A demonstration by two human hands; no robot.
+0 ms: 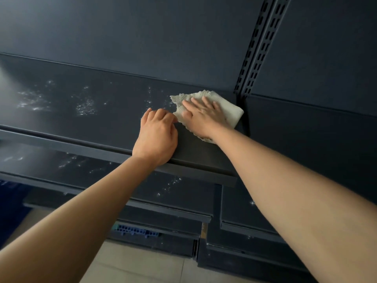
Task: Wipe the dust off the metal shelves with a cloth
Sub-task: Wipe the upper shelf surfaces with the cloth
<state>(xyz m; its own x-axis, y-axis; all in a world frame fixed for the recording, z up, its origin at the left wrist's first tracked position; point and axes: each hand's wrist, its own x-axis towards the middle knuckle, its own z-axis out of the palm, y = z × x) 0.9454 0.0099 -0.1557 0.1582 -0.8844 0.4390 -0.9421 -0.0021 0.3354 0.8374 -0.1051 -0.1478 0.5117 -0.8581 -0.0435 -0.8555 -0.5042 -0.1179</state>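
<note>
The right hand (202, 117) lies flat with fingers straight and spread, pressing the pale cloth (232, 113) onto the dark metal shelf (102, 123); the cloth shows beyond its fingertips and to its right. The left hand (156, 137) rests just left of the cloth, fingers curled; whether they pinch its edge cannot be told. White dust specks (85, 105) lie further left
</note>
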